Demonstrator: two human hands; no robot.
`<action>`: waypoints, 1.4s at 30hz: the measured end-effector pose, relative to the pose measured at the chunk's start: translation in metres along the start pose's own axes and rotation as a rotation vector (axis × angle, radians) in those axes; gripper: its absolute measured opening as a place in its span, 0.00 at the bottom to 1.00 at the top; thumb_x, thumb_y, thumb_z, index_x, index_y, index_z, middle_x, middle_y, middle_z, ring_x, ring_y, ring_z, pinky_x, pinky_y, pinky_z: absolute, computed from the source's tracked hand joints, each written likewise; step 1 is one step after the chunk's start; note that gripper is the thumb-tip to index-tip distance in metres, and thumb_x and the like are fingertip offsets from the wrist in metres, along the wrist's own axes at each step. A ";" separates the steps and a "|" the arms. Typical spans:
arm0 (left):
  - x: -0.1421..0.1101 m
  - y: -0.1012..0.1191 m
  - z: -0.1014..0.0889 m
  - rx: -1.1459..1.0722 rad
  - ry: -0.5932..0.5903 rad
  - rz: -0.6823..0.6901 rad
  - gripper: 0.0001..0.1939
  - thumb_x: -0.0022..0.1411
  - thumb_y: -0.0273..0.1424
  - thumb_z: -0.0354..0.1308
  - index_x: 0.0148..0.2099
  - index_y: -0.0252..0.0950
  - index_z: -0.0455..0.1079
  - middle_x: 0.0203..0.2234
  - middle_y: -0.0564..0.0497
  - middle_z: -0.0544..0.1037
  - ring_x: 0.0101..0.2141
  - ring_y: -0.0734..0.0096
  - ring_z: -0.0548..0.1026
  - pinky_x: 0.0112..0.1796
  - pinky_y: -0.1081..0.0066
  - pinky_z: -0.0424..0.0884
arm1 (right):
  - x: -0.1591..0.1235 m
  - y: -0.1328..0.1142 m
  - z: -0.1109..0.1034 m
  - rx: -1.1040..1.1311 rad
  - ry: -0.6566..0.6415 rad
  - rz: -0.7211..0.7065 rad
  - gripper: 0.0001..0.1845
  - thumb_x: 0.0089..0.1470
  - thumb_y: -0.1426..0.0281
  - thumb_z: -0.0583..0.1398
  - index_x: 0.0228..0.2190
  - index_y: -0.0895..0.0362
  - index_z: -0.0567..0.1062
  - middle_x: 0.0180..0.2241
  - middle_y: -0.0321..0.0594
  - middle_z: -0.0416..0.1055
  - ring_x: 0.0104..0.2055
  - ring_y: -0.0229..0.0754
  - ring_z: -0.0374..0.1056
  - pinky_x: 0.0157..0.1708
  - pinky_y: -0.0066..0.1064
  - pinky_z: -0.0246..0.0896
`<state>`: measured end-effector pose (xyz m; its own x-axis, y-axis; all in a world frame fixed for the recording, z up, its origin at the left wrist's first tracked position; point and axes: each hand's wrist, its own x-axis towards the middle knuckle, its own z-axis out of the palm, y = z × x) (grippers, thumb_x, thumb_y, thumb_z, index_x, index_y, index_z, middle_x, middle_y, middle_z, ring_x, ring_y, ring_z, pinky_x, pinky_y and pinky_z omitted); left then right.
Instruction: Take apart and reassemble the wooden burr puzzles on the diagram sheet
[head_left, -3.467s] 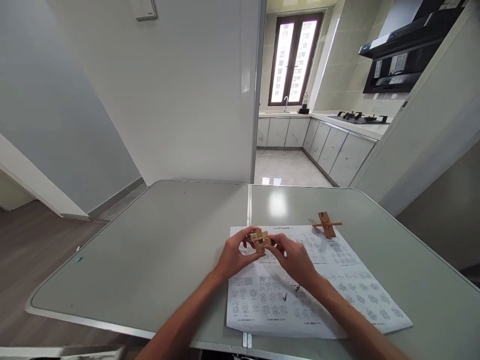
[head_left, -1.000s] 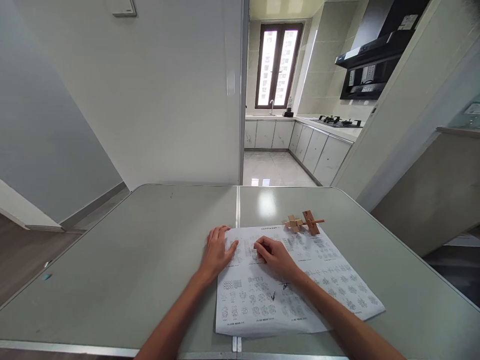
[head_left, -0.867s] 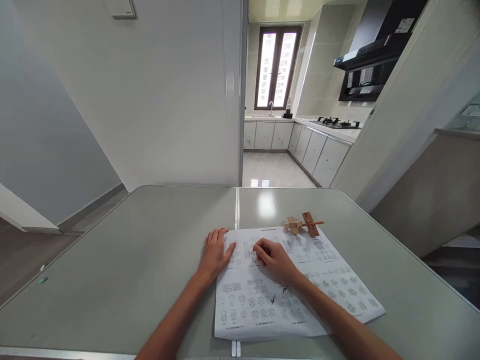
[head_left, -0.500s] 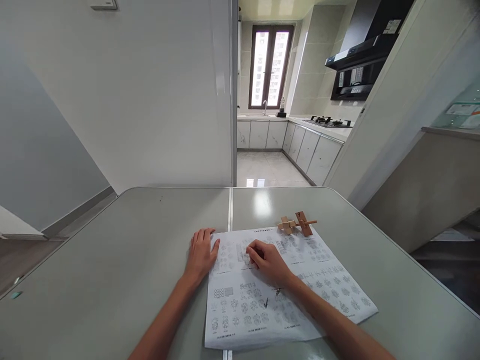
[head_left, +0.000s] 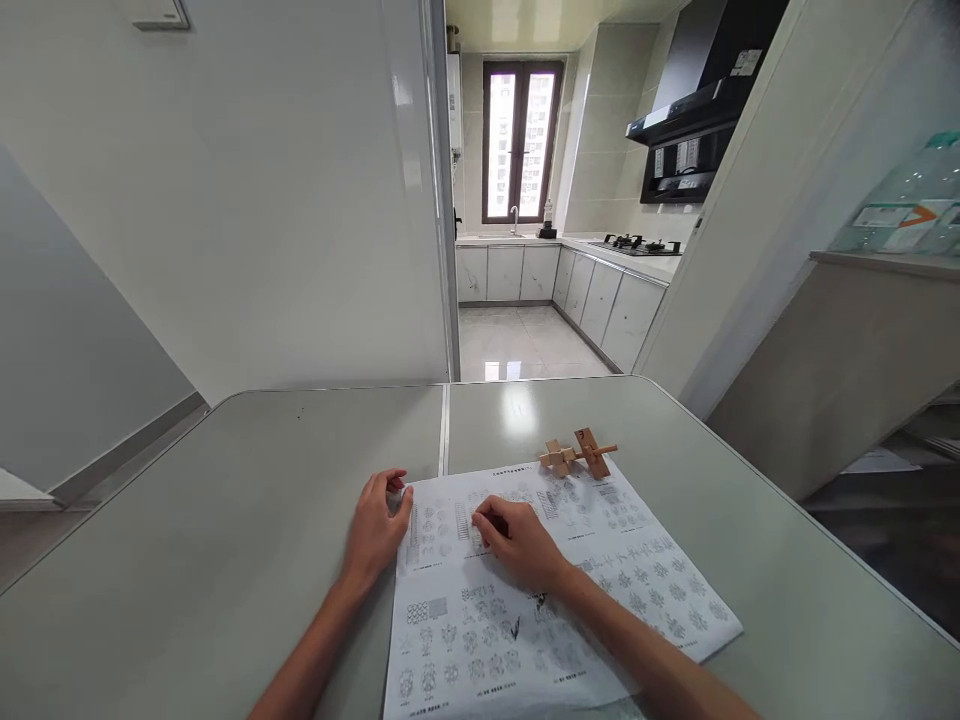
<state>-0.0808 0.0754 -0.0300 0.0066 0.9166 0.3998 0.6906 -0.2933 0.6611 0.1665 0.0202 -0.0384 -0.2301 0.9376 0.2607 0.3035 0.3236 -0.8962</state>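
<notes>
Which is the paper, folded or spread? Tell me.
Spread: the paper lies open across the table, its printed drawings showing.

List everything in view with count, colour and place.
Table: one, grey-green, foreground
Sheet: one, white, on the table
Pale piece: one, tan wooden, sheet's far edge
Dark piece: one, reddish wooden, beside it
Window: one, dark-framed, kitchen's far end
Tap: one, silver, below the window
Stove: one, black, kitchen's right side
Hood: one, black, above the stove
Cabinets: several, white, kitchen
Bottles: count unclear, clear bluish, right
Wall box: one, white, top left
Left hand: one, bare, sheet's left edge
Right hand: one, bare, curled over the sheet
</notes>
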 end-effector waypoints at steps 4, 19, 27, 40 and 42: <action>0.000 0.008 -0.004 -0.009 0.025 -0.033 0.14 0.67 0.39 0.54 0.50 0.38 0.71 0.34 0.51 0.73 0.32 0.65 0.74 0.36 0.66 0.72 | -0.001 -0.003 -0.001 -0.013 -0.007 -0.014 0.13 0.68 0.66 0.55 0.30 0.54 0.70 0.23 0.32 0.69 0.24 0.37 0.61 0.27 0.29 0.55; -0.014 0.026 0.009 -0.051 -0.169 0.119 0.22 0.63 0.35 0.50 0.25 0.39 0.40 0.19 0.59 0.43 0.22 0.75 0.44 0.25 0.71 0.47 | -0.007 -0.004 0.004 -0.508 0.012 -0.417 0.11 0.67 0.74 0.55 0.31 0.55 0.72 0.19 0.33 0.72 0.19 0.35 0.65 0.25 0.30 0.41; -0.001 0.034 0.010 -0.091 -0.105 0.023 0.23 0.65 0.40 0.50 0.24 0.40 0.40 0.19 0.58 0.46 0.23 0.75 0.46 0.26 0.72 0.49 | -0.007 -0.002 0.007 -0.599 -0.051 -0.457 0.12 0.68 0.73 0.53 0.33 0.56 0.74 0.22 0.36 0.76 0.20 0.35 0.67 0.24 0.31 0.38; 0.016 0.019 0.013 -0.328 0.016 -0.218 0.26 0.59 0.42 0.57 0.26 0.41 0.40 0.21 0.59 0.45 0.23 0.75 0.46 0.24 0.74 0.49 | -0.009 0.002 0.005 -0.610 -0.063 -0.386 0.11 0.67 0.71 0.55 0.33 0.55 0.75 0.15 0.31 0.68 0.15 0.33 0.55 0.24 0.30 0.37; 0.018 0.015 0.013 -0.356 0.032 -0.260 0.26 0.59 0.42 0.57 0.26 0.41 0.40 0.21 0.59 0.45 0.23 0.75 0.46 0.24 0.74 0.48 | -0.009 0.002 0.005 -0.597 -0.070 -0.383 0.11 0.67 0.71 0.55 0.33 0.55 0.75 0.15 0.31 0.69 0.14 0.33 0.56 0.24 0.30 0.37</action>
<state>-0.0612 0.0906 -0.0208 -0.1605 0.9651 0.2069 0.3741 -0.1345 0.9176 0.1641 0.0113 -0.0443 -0.4742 0.7405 0.4763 0.6397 0.6615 -0.3914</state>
